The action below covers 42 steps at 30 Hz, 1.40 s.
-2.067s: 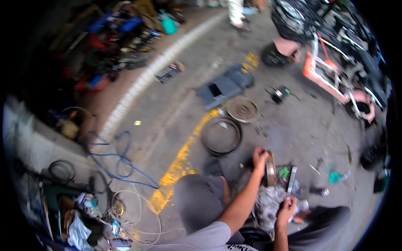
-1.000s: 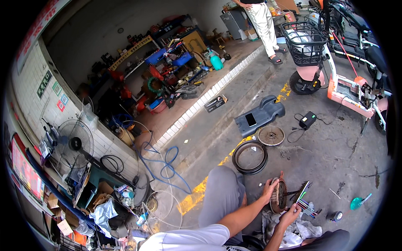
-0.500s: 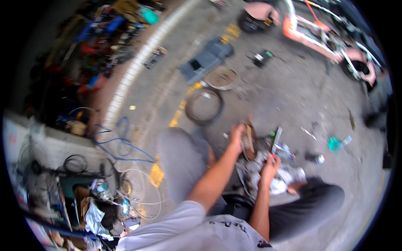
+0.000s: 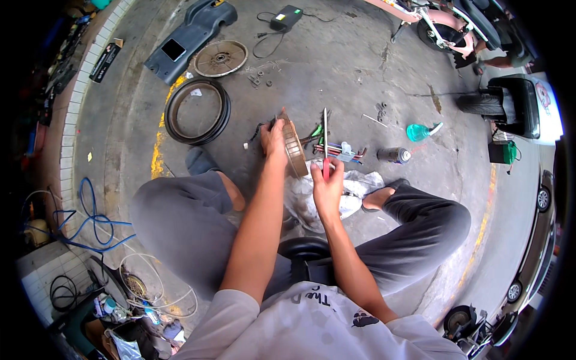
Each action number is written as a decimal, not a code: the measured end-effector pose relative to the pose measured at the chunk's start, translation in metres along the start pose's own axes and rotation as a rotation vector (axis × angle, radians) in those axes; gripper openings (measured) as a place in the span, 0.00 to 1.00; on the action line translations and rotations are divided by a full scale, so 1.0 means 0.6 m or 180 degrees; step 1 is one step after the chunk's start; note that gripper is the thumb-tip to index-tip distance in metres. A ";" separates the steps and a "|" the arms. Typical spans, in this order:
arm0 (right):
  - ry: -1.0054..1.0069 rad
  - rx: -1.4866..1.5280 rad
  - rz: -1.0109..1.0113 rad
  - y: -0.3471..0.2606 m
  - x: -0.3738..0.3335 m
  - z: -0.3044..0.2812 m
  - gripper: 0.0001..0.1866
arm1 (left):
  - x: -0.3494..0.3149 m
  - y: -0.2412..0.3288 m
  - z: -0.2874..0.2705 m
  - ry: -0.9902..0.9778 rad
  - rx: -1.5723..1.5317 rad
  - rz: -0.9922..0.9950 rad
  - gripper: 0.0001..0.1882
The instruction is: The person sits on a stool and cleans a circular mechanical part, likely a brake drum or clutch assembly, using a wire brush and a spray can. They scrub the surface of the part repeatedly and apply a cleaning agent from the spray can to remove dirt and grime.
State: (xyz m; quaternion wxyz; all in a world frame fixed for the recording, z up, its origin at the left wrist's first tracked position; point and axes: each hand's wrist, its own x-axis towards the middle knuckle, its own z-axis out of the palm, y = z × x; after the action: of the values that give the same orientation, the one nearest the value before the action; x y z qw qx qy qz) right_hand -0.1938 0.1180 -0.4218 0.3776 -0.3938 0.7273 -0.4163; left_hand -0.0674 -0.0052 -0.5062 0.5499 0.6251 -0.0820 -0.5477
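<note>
My left hand [image 4: 274, 138] is closed on a round brown motor stator [image 4: 294, 147], held on edge above the ground with a ribbed rim and a dark shaft showing. My right hand [image 4: 328, 185] grips the red handle of a flat-bladed tool [image 4: 326, 135], whose long grey blade points away from me beside the stator. The tool's exact kind is not plain. Under both hands lies a stained white cloth [image 4: 354, 186]. Just beyond it are several hex keys [image 4: 348, 152] in a clear holder, partly behind the blade.
A black-edged metal ring [image 4: 223, 114], a round metal cover [image 4: 221, 58] and a grey plastic housing [image 4: 189, 42] lie far left. A charger [image 4: 285, 18] with its cord is beyond. At right are a spray can [image 4: 393, 155] and a green bottle [image 4: 423, 131]. Blue hose [image 4: 96, 216] coils at left.
The view has shifted and sharpened. The stator has turned more edge-on in my left hand. The blade, tilted right before, now stands nearly straight away from me. Both hands keep their holds.
</note>
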 end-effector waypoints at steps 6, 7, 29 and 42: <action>-0.0216 -0.1161 0.0375 -0.090 0.076 0.099 0.42 | 0.043 -0.009 -0.023 0.0262 0.0396 -0.0067 0.39; -0.0294 -0.1219 0.0276 -0.077 0.079 0.101 0.42 | 0.042 -0.008 -0.023 0.0231 0.0314 -0.0042 0.38; -0.0936 0.0073 -0.0295 -0.068 0.015 0.027 0.16 | 0.030 -0.007 -0.021 0.0142 -0.0270 0.0073 0.30; -0.1130 -0.0253 -0.0466 -0.051 -0.045 0.041 0.20 | 0.059 0.008 -0.040 -0.0188 -0.1235 -0.0516 0.17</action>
State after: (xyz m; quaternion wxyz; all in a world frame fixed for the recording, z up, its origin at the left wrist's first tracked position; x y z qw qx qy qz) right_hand -0.1532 0.1239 -0.3972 0.4529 -0.5275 0.6345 -0.3377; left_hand -0.0328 -0.0176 -0.5285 0.6115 0.4958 0.0595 -0.6138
